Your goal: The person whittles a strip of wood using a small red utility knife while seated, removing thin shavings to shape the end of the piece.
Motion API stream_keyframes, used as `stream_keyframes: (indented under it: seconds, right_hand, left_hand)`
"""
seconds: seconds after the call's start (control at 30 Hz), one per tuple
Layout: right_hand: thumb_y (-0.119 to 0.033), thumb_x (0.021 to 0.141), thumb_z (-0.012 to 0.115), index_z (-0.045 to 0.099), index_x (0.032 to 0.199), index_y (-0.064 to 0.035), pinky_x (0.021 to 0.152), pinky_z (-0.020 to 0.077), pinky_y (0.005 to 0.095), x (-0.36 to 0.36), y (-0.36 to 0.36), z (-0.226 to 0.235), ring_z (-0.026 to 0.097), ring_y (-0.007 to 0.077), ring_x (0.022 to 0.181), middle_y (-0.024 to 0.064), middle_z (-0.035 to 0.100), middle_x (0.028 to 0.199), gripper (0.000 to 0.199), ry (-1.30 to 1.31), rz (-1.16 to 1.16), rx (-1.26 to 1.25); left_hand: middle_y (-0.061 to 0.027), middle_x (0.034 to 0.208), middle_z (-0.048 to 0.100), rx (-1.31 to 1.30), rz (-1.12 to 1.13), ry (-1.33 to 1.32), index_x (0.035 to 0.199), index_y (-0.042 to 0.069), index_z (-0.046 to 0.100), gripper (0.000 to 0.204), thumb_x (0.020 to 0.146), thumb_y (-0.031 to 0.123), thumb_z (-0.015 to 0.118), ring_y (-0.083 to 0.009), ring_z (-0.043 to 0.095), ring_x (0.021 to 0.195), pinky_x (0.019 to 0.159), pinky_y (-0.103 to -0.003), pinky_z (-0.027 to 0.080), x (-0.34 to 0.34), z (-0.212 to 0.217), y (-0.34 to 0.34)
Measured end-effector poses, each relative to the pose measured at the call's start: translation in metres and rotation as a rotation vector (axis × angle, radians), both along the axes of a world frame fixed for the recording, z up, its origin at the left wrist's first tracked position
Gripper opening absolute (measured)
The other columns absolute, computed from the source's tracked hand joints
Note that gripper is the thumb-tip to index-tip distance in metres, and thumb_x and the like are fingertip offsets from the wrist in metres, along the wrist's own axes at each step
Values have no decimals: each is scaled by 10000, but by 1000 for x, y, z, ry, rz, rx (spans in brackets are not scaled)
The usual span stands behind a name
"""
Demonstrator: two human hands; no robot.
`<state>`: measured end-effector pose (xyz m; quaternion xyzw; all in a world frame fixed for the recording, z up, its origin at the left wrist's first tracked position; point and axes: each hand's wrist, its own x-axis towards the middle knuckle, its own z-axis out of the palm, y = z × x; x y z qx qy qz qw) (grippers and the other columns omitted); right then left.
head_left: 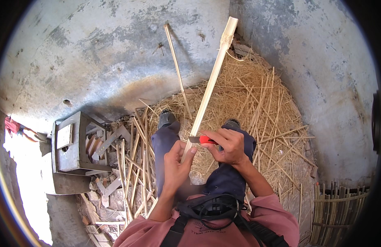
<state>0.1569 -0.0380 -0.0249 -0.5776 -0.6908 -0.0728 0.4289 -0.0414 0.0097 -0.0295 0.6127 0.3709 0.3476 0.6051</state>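
A long pale split bamboo strip (211,88) slants up and away from me, with a thicker, rough node near its far end. My left hand (176,164) is closed round its near end, the thumb lying along it. In my right hand (228,145) is a knife with a red handle (207,140), gripped between thumb and bent fingers. Its dark, short blade (194,139) lies across the strip, just beyond my left fingertips. A thin curled shaving (235,57) hangs from the strip near the node.
Straw-like shavings (223,99) and loose sticks (277,107) cover the floor round my feet. A thin stick (176,61) leans on the grey wall (116,45). At left stands a wooden box frame (71,144); bamboo poles (134,164) lie beside it. A slatted bamboo panel (334,218) stands lower right.
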Motion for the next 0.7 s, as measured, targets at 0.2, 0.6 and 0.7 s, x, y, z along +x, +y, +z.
stream_keyframes:
  seconds: [0.2, 0.6, 0.7]
  right_hand:
    - [-326, 832, 795, 770, 1124, -145, 523, 455, 337, 0, 1, 1, 588, 207, 565, 18, 590, 678, 344, 0, -7, 0]
    - [-303, 832, 790, 779, 1093, -126, 517, 461, 343, 2, 4, -1, 597, 216, 557, 33, 617, 686, 316, 52, -49, 12]
    - [-289, 835, 787, 780, 1082, -117, 517, 463, 341, 2, 4, -1, 599, 218, 559, 37, 625, 694, 301, 65, -48, 1]
  left_hand:
    - [76, 692, 552, -37, 13, 6, 925, 57, 562, 163, 1028, 141, 657, 16, 411, 582, 517, -190, 297, -2, 1, -2]
    - [63, 679, 564, 13, 35, 84, 900, 41, 571, 176, 1018, 128, 669, 14, 426, 590, 521, -192, 296, -8, 0, -3]
    - [48, 611, 552, 9, 79, 70, 866, 4, 587, 213, 987, 133, 707, 11, 403, 595, 505, -216, 292, -9, -5, -4]
